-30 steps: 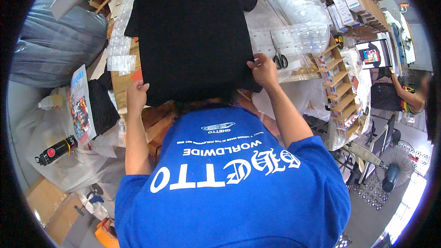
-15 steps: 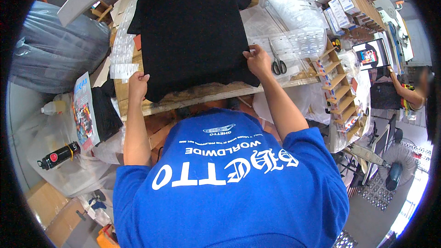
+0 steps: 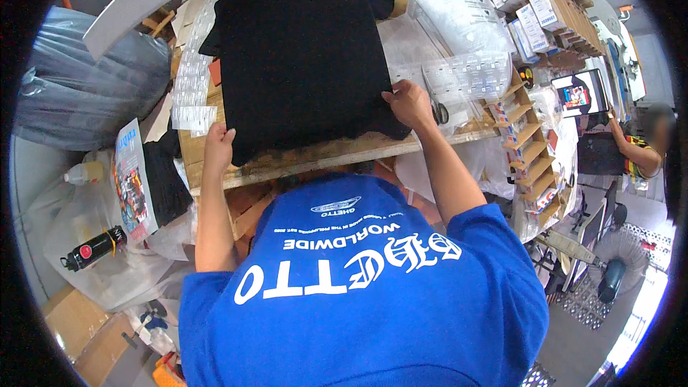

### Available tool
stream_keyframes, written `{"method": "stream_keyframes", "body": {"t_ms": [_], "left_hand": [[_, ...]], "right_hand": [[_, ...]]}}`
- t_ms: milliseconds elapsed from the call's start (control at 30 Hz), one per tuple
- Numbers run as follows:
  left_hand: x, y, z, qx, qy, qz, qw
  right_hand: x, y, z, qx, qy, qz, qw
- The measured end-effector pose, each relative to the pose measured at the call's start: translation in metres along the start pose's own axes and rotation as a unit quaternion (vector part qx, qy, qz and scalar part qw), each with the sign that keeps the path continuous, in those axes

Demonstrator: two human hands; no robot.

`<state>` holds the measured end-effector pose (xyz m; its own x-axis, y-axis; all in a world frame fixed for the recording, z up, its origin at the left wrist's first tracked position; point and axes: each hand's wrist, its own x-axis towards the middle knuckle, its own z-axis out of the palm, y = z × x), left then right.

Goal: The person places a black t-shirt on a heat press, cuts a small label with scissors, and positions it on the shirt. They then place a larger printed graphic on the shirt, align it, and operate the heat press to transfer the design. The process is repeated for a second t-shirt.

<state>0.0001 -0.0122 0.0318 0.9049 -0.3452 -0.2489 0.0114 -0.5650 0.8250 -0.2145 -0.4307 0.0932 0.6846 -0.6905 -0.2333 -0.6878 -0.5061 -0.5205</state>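
A black T-shirt (image 3: 304, 64) lies spread on the wooden table (image 3: 344, 149), its collar end away from me and its hem toward me. A small pale label strip shows near its top. My left hand (image 3: 219, 145) pinches the shirt's left edge near the lower corner. On the opposite edge, my right hand (image 3: 408, 105) grips the cloth a little above the hem. Black-handled scissors (image 3: 439, 112) lie just beyond my right hand, partly hidden by it.
Clear printed plastic sheets (image 3: 469, 75) lie right of the shirt, with a strip of them (image 3: 192, 86) at left. Cardboard dividers (image 3: 530, 150) stand along the right side, below small boxes (image 3: 534, 18). A person (image 3: 641, 147) at far right holds a framed print (image 3: 579, 94).
Both hands have moved slightly toward me, still holding the shirt's sides, and the hem has shifted a little. My right hand now covers more of the scissors.
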Motion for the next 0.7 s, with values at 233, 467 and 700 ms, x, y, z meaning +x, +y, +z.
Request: {"method": "stream_keyframes", "body": {"t_ms": [233,467,700], "left_hand": [[-0.074,-0.009,0.006,0.009,0.033,-0.015,0.999],[-0.124,-0.008,0.007,-0.034,0.028,-0.096,0.994],[-0.142,-0.029,0.004,-0.03,0.009,-0.099,0.995]], "right_hand": [[0.052,-0.023,0.019,0.076,0.168,-0.199,0.963],[0.123,-0.051,0.048,0.01,0.211,-0.276,0.938],[0.132,-0.052,0.06,0.017,0.234,-0.277,0.932]]}}
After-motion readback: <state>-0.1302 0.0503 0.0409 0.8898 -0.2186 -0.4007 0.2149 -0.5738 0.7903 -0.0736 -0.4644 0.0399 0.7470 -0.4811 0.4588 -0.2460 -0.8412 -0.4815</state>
